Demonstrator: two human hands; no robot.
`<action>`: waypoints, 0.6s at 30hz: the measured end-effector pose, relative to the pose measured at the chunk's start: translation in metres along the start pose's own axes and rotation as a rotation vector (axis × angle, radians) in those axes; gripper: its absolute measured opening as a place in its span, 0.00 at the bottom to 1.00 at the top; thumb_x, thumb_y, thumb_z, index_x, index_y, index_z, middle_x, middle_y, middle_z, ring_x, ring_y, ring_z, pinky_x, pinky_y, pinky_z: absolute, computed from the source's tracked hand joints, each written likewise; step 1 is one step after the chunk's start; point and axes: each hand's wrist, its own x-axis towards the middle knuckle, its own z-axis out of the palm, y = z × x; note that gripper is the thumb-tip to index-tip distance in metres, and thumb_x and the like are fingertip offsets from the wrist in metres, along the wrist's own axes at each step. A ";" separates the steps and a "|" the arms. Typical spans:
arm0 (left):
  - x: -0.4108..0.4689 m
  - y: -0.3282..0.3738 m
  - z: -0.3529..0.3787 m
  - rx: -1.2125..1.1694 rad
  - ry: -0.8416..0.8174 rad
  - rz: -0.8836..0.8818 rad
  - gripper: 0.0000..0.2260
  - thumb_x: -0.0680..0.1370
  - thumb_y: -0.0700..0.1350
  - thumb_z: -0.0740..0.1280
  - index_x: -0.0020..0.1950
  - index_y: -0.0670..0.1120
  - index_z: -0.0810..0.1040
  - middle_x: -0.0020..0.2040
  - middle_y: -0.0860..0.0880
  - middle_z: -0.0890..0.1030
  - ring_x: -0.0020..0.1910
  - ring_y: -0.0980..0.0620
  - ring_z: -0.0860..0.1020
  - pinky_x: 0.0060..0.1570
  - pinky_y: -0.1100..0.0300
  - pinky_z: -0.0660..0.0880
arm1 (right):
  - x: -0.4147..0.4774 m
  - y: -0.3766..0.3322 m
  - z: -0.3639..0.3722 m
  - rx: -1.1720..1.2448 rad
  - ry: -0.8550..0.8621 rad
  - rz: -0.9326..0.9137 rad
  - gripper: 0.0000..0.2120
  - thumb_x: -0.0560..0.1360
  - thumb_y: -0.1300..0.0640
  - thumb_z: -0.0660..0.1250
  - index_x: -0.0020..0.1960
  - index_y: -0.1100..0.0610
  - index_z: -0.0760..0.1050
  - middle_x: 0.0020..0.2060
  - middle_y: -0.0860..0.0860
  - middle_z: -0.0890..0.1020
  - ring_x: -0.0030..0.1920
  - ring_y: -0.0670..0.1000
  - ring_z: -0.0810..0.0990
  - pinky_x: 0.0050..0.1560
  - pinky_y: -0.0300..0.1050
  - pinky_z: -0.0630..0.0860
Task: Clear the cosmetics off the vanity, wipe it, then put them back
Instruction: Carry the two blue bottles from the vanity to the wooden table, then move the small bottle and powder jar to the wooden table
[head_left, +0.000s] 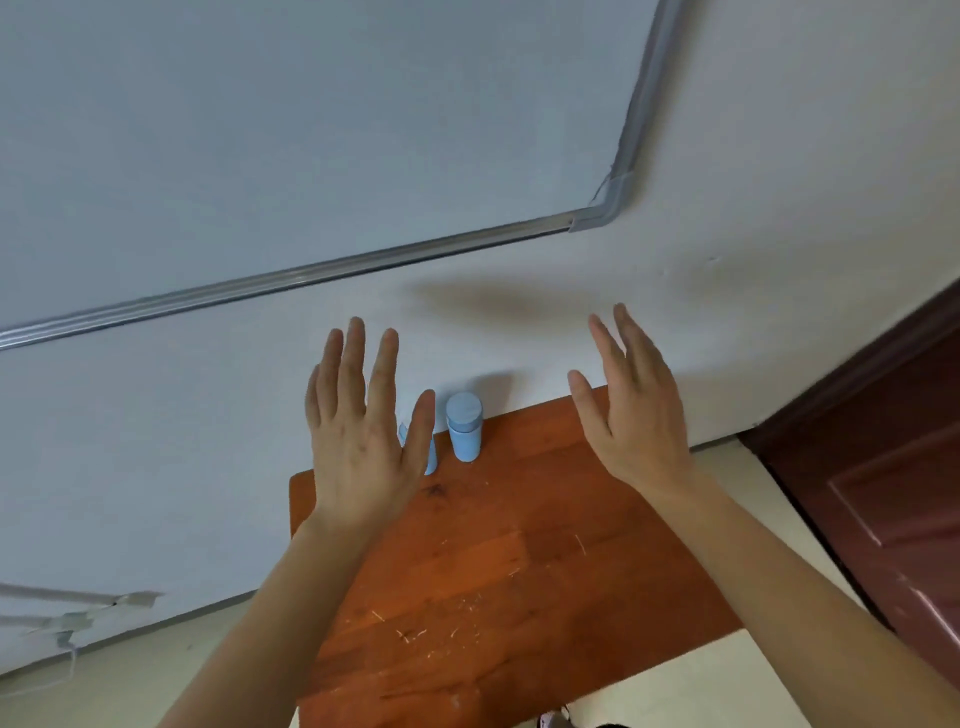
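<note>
Head view, looking down and forward.

Vanity (493, 571): flat rectangular top of orange-brown wood, grain visible. The surface is scuffed, with pale short scratches towards the near edge and one dark mark near the far left. Its far edge meets the wall (779, 156), which is off-white matte plaster.

Cosmetics: two items, both pale blue with a matte, plastic look, stand at the far edge against the wall.
- Blue bottle (464, 427): an upright cylinder with a round flat cap slightly wider than the body.
- Second blue container (430, 461): just left of the bottle and mostly hidden behind the thumb, so its shape cannot be told.

Hands: both are raised above the top with their backs to the camera.
- Left hand (358, 431): fingers are straight and slightly spread, and it holds nothing. The thumb overlaps the second container in this view (contact cannot be told).
- Right hand (634, 410): fingers are straight and close together, thumb out. It holds nothing and sits over the far right corner, apart from the bottle.

Surroundings:
- Whiteboard (311, 130): smooth pale grey-blue panel in a ribbed metal frame with a rounded corner piece.
- Door (893, 467): dark red-brown and panelled, at the right.
- Floor (675, 688): cream.
- Tape (78, 618): grey strips on the wall at lower left.
</note>
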 end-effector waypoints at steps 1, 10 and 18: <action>-0.002 0.010 0.006 0.000 -0.019 0.014 0.28 0.80 0.54 0.61 0.77 0.43 0.61 0.78 0.40 0.58 0.78 0.40 0.53 0.73 0.40 0.56 | -0.012 0.008 -0.008 -0.057 0.008 0.014 0.29 0.83 0.44 0.55 0.79 0.54 0.55 0.79 0.56 0.53 0.79 0.55 0.54 0.76 0.51 0.56; -0.004 0.186 0.044 -0.105 -0.240 0.354 0.28 0.82 0.59 0.53 0.79 0.47 0.55 0.80 0.42 0.49 0.79 0.42 0.46 0.73 0.37 0.52 | -0.151 0.095 -0.148 -0.401 0.145 0.308 0.35 0.80 0.38 0.56 0.80 0.54 0.53 0.79 0.60 0.51 0.79 0.59 0.49 0.76 0.62 0.54; -0.084 0.423 0.028 -0.304 -0.271 0.697 0.29 0.81 0.58 0.54 0.79 0.47 0.55 0.79 0.40 0.50 0.78 0.40 0.49 0.73 0.37 0.54 | -0.340 0.159 -0.311 -0.593 0.348 0.637 0.35 0.79 0.38 0.60 0.79 0.54 0.56 0.79 0.59 0.52 0.79 0.59 0.50 0.76 0.61 0.53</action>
